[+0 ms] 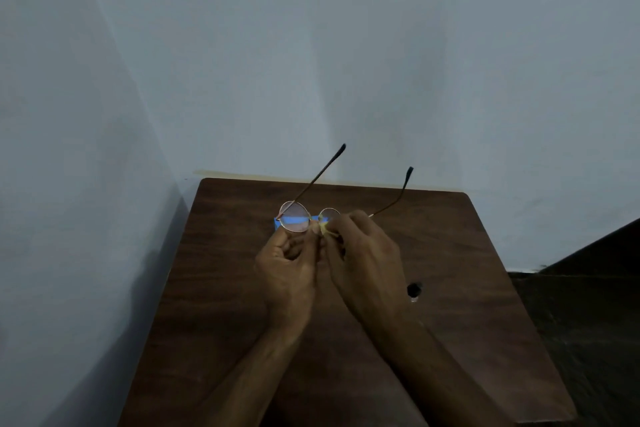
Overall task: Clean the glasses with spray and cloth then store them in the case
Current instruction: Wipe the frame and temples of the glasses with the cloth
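Observation:
Thin metal-framed round glasses (295, 217) are held up over the brown wooden table (221, 274), their temples open and pointing away from me. My left hand (289, 263) pinches the frame near the bridge below the left lens. My right hand (363, 253) presses a small yellow cloth (325, 228) against the right lens, which it partly covers. A blue object (294, 219) lies on the table behind the glasses, seen through the lens; I cannot tell whether it is the case. No spray bottle is in view.
The table stands in a corner against pale walls (311, 62). A small dark hole (414, 289) is in the tabletop to the right of my right wrist. Dark floor (588, 322) lies past the table's right edge.

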`<state>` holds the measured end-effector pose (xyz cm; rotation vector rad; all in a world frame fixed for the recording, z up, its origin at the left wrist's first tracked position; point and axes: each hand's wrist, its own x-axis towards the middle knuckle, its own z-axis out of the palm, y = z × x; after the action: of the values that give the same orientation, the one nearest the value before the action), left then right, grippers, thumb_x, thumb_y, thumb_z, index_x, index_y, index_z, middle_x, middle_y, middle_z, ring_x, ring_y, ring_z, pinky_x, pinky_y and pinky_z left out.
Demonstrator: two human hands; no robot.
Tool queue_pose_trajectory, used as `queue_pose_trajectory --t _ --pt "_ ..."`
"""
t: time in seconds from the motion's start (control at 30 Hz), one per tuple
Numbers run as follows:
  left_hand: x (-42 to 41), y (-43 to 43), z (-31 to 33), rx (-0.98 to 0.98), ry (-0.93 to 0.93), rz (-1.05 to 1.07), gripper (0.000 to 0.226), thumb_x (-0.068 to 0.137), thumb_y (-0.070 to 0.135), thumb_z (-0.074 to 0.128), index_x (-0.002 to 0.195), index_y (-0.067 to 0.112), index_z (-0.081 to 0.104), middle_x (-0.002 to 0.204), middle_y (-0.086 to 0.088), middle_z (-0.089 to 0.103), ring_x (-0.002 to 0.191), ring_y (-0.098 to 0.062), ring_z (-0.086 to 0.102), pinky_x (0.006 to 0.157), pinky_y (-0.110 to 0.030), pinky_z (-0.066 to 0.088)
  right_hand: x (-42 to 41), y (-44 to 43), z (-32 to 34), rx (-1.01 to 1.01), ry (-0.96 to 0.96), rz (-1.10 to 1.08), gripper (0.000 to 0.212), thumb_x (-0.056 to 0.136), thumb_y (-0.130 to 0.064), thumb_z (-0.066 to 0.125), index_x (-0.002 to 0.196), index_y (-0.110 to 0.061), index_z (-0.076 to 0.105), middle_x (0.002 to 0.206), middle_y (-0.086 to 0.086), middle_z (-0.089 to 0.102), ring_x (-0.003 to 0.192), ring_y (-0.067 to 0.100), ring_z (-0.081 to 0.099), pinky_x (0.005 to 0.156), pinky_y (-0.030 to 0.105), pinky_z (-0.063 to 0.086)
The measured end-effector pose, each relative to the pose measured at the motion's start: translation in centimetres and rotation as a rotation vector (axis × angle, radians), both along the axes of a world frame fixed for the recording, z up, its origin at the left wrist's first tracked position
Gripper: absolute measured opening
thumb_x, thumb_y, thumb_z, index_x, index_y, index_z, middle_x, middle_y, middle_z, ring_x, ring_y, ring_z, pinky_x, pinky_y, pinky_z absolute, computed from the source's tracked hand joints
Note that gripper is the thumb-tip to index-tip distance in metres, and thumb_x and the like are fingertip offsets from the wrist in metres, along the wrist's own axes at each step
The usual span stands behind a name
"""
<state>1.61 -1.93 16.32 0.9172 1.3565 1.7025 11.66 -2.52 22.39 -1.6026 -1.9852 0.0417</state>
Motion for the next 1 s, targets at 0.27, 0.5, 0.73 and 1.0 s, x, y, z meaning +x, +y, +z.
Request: queue_pose_trajectory --t 0.27,0.5,0.73,1.0 --pt "-0.2 0.2 1.1 0.064 0.129 -0.004 0.015 0.092 0.01 0.08 0.102 0.021 0.079 0.086 0.012 0.081 0.083 -0.004 0.079 0.077 -0.023 0.064 0.3 2.1 0.6 0.002 0.119 0.013 0.001 0.096 -0.017 0.07 0.097 -0.017 0.068 0.1 -0.003 0.067 0.085 0.015 0.064 0.067 0.031 0.051" --pt "-0.2 -0.1 1.4 0.14 0.304 -0.034 0.017 0.09 0.009 0.082 0.096 0.024 0.076 0.086 0.022 0.075 0.081 0.003 0.076 0.073 -0.014 0.059 0.9 3.2 0.9 -0.055 0.033 -0.064 0.005 0.094 -0.01 0.069 0.098 -0.014 0.07 0.099 0.002 0.07 0.087 0.021 0.061 0.069 0.028 0.038" --pt "0.2 -0.6 1.3 0.102 0.262 -0.052 0.033 0.09 0.013 0.08 0.1 0.043 0.069 0.085 0.03 0.076 0.085 0.005 0.075 0.073 -0.008 0.057 0.4 0.5 0.4 -0.013 0.114 -0.107 0.008 0.093 -0.016 0.072 0.095 -0.016 0.064 0.101 -0.003 0.063 0.084 0.017 0.062 0.065 0.034 0.052" --pt "0.6 0.0 1.1 0.094 0.143 -0.05 0.016 0.091 0.017 0.08 0.1 0.031 0.077 0.09 0.008 0.083 0.086 -0.011 0.081 0.081 -0.036 0.066 1.2 0.4 1.2 -0.029 0.129 -0.121 0.018 0.097 -0.024 0.069 0.115 -0.022 0.068 0.108 -0.004 0.064 0.085 0.018 0.065 0.066 0.036 0.053"
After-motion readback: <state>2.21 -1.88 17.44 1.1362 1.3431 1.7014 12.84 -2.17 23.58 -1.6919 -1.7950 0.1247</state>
